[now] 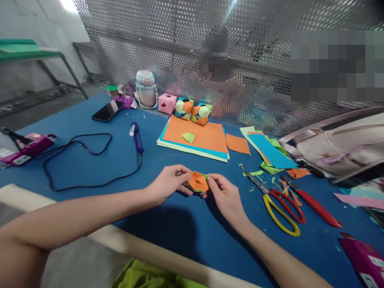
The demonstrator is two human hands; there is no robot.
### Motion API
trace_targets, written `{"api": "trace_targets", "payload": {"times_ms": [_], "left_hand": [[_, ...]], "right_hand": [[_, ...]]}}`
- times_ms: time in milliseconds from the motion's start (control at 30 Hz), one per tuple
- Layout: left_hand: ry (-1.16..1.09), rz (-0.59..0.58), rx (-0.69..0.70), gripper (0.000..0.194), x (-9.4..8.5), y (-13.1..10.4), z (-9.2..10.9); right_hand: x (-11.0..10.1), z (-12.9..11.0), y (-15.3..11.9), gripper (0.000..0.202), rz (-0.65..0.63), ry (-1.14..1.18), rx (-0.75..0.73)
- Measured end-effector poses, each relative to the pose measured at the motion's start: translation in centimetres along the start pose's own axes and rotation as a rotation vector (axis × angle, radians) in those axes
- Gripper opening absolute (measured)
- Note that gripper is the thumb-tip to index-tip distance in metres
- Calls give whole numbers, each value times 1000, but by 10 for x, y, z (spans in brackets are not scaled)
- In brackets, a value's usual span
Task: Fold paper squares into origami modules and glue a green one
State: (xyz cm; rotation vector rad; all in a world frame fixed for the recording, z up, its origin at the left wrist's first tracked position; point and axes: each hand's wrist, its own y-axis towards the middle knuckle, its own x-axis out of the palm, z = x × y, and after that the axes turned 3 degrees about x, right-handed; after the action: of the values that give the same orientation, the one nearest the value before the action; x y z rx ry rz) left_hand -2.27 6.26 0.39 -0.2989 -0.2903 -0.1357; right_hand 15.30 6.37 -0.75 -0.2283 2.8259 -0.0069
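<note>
Above the blue table, an orange and green folded paper piece (198, 182) is held between my two hands. My left hand (169, 183) pinches its left edge, thumb on top and fingers beneath. At the right edge, my right hand (223, 194) grips it with thumb and fingers. Beyond my hands lies a stack of orange, blue and pale green sheets (195, 134) with a small green paper piece (189, 137) on top. An orange square (238, 144) rests just right of the stack. Two multicoloured paper balls (201, 114) and a pink paper cube (167, 103) stand behind it.
Scissors (280, 210) and a red-handled tool (319, 208) lie right, near paper scraps and blue strips (270, 150). A blue glue gun (137, 138) with a looping black cord, a phone (107, 111) and a bottle (146, 90) are left. A bag (339, 140) sits far right.
</note>
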Motion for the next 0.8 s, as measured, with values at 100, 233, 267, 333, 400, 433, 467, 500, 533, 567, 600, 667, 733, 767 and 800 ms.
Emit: {"api": "trace_targets", "payload": {"times_ms": [100, 233, 267, 333, 400, 433, 467, 500, 533, 567, 600, 667, 733, 767, 800], "left_hand": [[-127, -33, -47, 13, -1, 1, 1], [-214, -102, -102, 9, -4, 2, 2], [-218, -111, -106, 8, -5, 2, 2], [-211, -123, -104, 6, -5, 3, 2], [-186, -134, -97, 6, -4, 3, 1], [-170, -134, -93, 7, -3, 2, 1], [-154, -131, -89, 9, -2, 1, 1], [-138, -125, -83, 10, -1, 1, 1], [-124, -119, -73, 12, 0, 0, 1], [-112, -114, -59, 13, 0, -1, 1], [-101, -110, -42, 15, 1, -3, 1], [-81, -108, -1, 17, 3, -5, 1], [-53, -114, 35, 19, 5, -6, 0], [-36, -115, 50, 20, 5, -7, 0], [-24, -114, 59, 21, 5, -7, 0]], "right_hand": [[2, 6, 3, 30, 8, 92, 49], [4, 14, 8, 31, -43, 388, 175], [3, 15, 8, 31, -48, 425, 195], [2, 15, 7, 32, -42, 394, 180], [0, 14, 4, 31, 5, 258, 84], [-1, 13, 2, 26, 38, 163, -3], [-2, 12, 0, 20, 65, 56, -117], [-3, 11, -2, 12, 82, -54, -242], [-4, 10, -4, 7, 88, -156, -361], [-4, 9, -6, 8, 77, -241, -462], [-4, 7, -7, 12, 55, -303, -528], [-3, 6, -8, 16, 37, -344, -539], [-1, 7, -7, 17, 62, -332, -476], [0, 7, -7, 15, 72, -333, -450], [1, 8, -6, 12, 77, -339, -434]]}}
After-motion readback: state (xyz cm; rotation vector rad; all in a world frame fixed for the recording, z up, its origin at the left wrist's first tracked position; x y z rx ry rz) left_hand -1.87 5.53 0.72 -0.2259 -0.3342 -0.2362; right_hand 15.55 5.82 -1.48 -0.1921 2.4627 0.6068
